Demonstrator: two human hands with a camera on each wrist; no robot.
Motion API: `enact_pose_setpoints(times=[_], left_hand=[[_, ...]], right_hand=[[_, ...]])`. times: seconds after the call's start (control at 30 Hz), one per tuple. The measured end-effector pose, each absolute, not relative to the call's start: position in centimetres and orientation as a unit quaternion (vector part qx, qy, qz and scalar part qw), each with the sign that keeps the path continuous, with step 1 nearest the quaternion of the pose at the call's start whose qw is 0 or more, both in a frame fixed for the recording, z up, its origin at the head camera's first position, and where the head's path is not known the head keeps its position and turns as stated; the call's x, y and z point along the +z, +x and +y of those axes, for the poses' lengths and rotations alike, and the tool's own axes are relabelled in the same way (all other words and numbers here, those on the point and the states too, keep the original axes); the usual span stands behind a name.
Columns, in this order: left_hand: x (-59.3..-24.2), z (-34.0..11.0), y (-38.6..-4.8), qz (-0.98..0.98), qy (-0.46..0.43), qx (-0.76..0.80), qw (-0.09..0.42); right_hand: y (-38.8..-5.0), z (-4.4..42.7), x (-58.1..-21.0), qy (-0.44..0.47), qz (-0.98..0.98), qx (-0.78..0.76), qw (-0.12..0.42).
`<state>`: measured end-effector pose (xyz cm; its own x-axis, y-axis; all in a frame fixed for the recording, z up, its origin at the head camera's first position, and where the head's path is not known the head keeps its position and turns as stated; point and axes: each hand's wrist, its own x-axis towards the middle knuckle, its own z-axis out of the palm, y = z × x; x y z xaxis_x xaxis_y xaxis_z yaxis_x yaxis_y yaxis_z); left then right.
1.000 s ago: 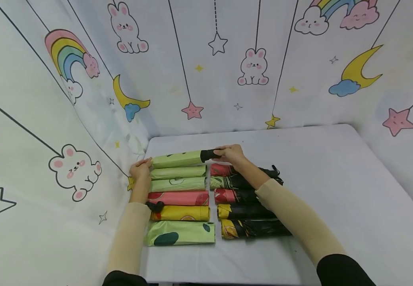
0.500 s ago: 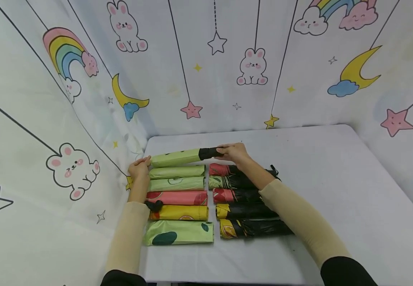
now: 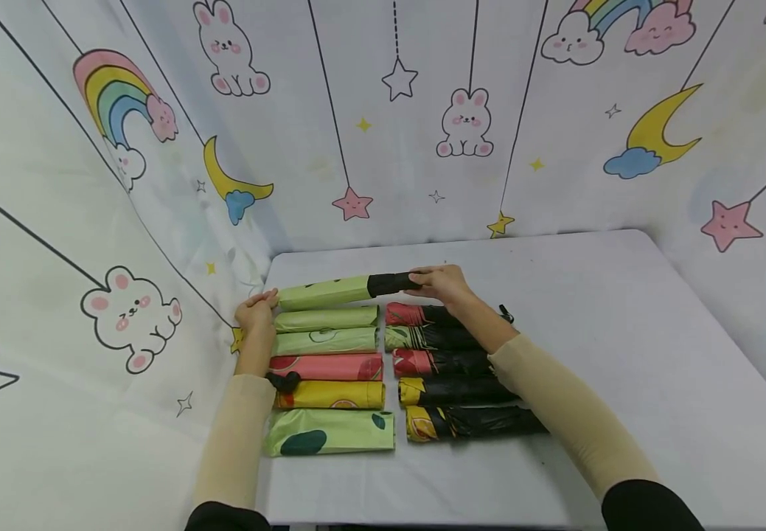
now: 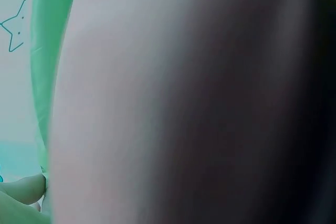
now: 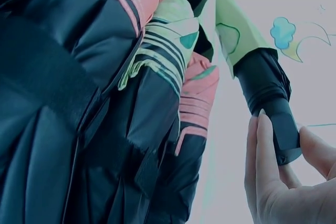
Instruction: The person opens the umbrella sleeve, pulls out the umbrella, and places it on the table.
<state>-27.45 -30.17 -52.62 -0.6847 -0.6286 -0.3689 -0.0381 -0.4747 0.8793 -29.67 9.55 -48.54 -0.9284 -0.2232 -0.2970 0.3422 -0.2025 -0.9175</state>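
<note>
In the head view a folded umbrella with a black handle end (image 3: 392, 285) and a light green sleeve (image 3: 323, 293) is held level, above the far end of the rows. My left hand (image 3: 256, 313) pinches the sleeve's left end. My right hand (image 3: 442, 284) holds the black handle; in the right wrist view its fingers and thumb pinch the handle (image 5: 283, 132) from both sides. Blurred skin fills most of the left wrist view, with a strip of the green sleeve (image 4: 44, 77) at its left.
Below lie flat sleeves in a left column: green (image 3: 326, 318), red (image 3: 326, 366), yellow (image 3: 332, 395) and leaf-printed green (image 3: 332, 431). Black folded umbrellas (image 3: 465, 391) with coloured edges form a right column, partly under my right arm. White cloth covers the table (image 3: 588, 295).
My right hand has shifted slightly right, and more black shows between it and the green sleeve. My left hand keeps its hold at about the same place.
</note>
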Motion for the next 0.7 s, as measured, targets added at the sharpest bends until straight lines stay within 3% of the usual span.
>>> enact_pose_setpoints(times=[0.7], left_hand=[[-52.9,-30.2,-27.5,-0.467,0.352,-0.784,0.206]], right_hand=[[-29.3,12.2,-48.8,0.043,0.610,-0.772,0.174]])
